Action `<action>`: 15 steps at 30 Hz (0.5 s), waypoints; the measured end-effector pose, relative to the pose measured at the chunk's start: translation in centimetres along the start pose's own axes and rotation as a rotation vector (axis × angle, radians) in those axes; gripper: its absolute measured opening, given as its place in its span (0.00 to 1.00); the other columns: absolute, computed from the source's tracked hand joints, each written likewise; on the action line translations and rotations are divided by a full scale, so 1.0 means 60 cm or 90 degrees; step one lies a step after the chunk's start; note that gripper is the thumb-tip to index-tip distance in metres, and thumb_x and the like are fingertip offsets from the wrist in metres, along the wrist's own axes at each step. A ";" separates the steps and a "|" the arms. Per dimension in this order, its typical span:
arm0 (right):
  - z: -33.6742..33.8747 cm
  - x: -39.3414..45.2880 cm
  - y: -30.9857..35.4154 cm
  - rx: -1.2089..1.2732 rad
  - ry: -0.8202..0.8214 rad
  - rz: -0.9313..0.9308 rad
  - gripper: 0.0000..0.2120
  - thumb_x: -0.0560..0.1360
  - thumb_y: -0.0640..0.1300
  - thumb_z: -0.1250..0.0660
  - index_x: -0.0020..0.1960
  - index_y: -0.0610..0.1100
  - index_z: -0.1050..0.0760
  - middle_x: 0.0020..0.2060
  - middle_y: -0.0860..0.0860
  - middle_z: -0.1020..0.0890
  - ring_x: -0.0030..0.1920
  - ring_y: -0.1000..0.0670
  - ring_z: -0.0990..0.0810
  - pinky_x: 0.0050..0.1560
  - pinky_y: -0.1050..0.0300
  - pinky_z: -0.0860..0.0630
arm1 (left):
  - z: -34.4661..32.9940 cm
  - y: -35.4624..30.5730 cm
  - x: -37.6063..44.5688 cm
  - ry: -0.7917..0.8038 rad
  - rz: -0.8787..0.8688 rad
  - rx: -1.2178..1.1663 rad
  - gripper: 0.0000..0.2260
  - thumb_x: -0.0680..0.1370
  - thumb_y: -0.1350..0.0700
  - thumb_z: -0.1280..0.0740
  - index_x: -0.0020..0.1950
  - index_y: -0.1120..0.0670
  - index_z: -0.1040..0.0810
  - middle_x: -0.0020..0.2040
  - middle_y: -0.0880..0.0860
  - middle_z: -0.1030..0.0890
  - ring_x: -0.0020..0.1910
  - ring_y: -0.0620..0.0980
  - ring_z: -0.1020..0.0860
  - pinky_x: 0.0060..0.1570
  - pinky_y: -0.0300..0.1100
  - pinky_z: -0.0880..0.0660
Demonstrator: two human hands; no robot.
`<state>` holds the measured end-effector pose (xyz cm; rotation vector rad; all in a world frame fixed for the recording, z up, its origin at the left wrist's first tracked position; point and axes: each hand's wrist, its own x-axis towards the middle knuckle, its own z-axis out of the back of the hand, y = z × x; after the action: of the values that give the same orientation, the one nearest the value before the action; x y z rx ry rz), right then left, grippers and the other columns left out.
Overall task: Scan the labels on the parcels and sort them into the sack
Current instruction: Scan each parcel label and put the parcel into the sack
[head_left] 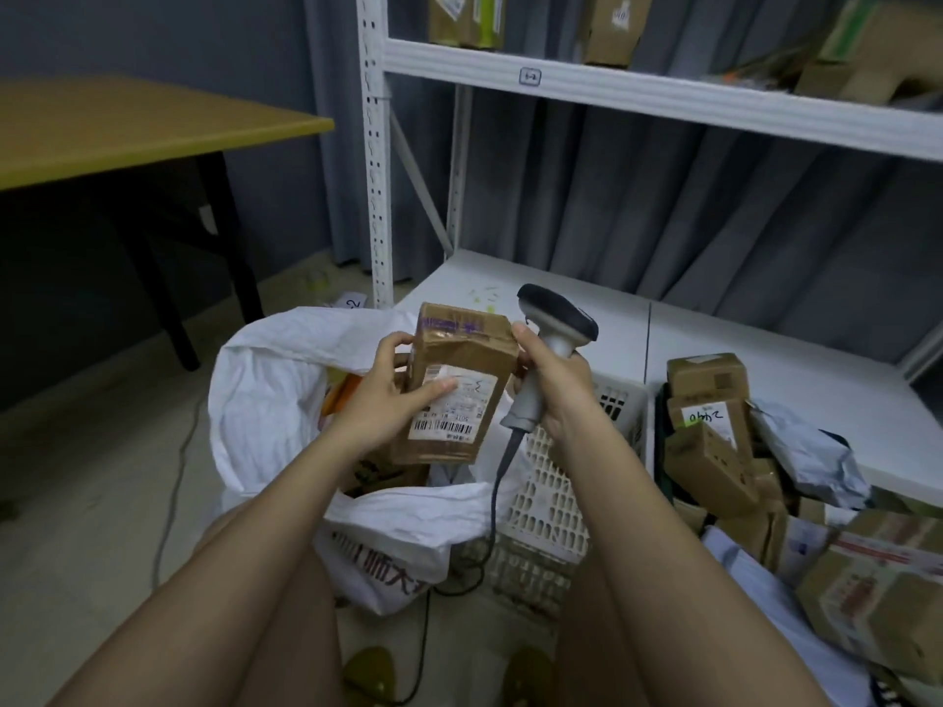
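Head | left hand [388, 395] grips parcel [459, 380] (seemingly above sack [265, 380]) | right hand [553, 382] grips scanner [556, 324]

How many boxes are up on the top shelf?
3 that I can make out on the top shelf: a taped box at the left, a brown box beside it, a blurry box at the right. More may be cut off.

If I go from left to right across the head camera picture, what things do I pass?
Table → white sack → left hand → held parcel → scanner in right hand → pile of parcels.
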<state>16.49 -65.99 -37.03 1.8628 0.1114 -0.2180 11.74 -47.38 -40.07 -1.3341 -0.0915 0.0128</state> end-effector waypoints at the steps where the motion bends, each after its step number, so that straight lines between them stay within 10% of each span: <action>1: -0.001 -0.004 0.002 0.003 0.012 0.010 0.10 0.73 0.46 0.25 0.48 0.42 0.22 0.38 0.49 0.15 0.38 0.52 0.16 0.35 0.59 0.23 | 0.001 -0.005 -0.001 -0.025 0.006 -0.007 0.23 0.73 0.47 0.28 0.63 0.43 0.34 0.58 0.48 0.22 0.53 0.45 0.20 0.51 0.45 0.20; 6: 0.004 -0.023 -0.010 -0.076 0.028 0.067 0.20 0.71 0.46 0.24 0.59 0.44 0.25 0.52 0.47 0.16 0.51 0.50 0.16 0.43 0.57 0.22 | 0.014 -0.022 0.014 -0.136 0.116 -0.172 0.22 0.75 0.43 0.31 0.63 0.49 0.35 0.54 0.53 0.19 0.49 0.52 0.17 0.52 0.52 0.21; 15: -0.004 -0.050 -0.033 -0.154 0.140 0.094 0.10 0.71 0.43 0.25 0.48 0.51 0.24 0.38 0.59 0.15 0.43 0.58 0.18 0.44 0.58 0.21 | 0.047 -0.021 0.037 -0.106 0.204 -0.221 0.41 0.62 0.27 0.32 0.65 0.53 0.28 0.50 0.53 0.15 0.49 0.53 0.16 0.56 0.54 0.22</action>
<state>13.19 -65.05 -38.17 1.6402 0.1434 0.1000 13.68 -44.81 -38.03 -1.6824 -0.0198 0.3954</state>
